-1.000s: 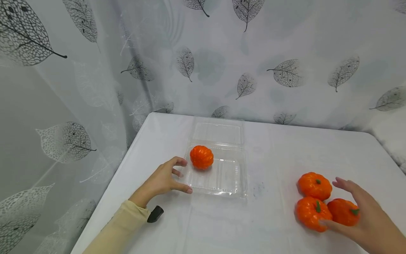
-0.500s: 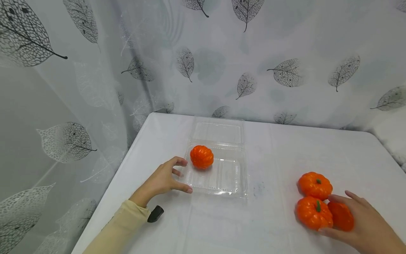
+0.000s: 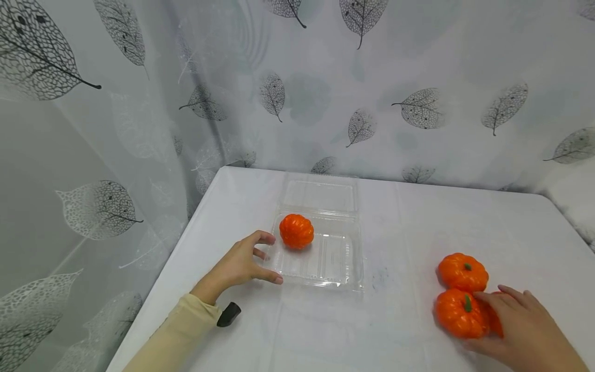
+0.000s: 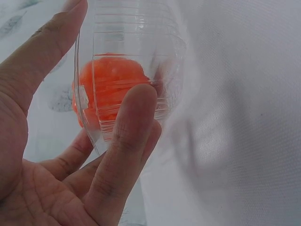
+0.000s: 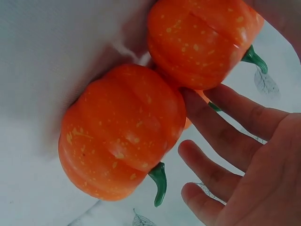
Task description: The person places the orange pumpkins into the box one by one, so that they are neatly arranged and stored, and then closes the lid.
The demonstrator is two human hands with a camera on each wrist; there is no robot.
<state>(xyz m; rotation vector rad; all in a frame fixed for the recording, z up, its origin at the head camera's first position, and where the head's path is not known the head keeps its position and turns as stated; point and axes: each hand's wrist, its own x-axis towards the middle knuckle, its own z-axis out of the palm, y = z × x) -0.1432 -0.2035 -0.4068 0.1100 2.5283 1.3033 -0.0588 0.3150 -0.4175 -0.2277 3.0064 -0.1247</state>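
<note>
A clear plastic clamshell box (image 3: 334, 258) lies with its lid (image 3: 318, 195) folded back. One orange pumpkin (image 3: 296, 231) sits in the box's left part. My left hand (image 3: 237, 262) rests at the box's left side, thumb and fingers spread; in the left wrist view its fingertips overlap the clear wall. On the right, my right hand (image 3: 522, 325) spreads over a pumpkin cluster, thumb and fingers to either side of the front pumpkin (image 3: 460, 314). Behind that sits another pumpkin (image 3: 462, 272). The third pumpkin (image 5: 122, 134), mostly under the hand, shows below the fingers in the right wrist view.
The white table (image 3: 372, 330) ends at a curtain (image 3: 316, 88) printed with dark leaves, at the back and left. A small black object (image 3: 229, 314) lies beside the left sleeve (image 3: 178, 333).
My right hand has moved left and down over the cluster, covering most of the right-hand pumpkin. The left hand, box and boxed pumpkin have stayed in place.
</note>
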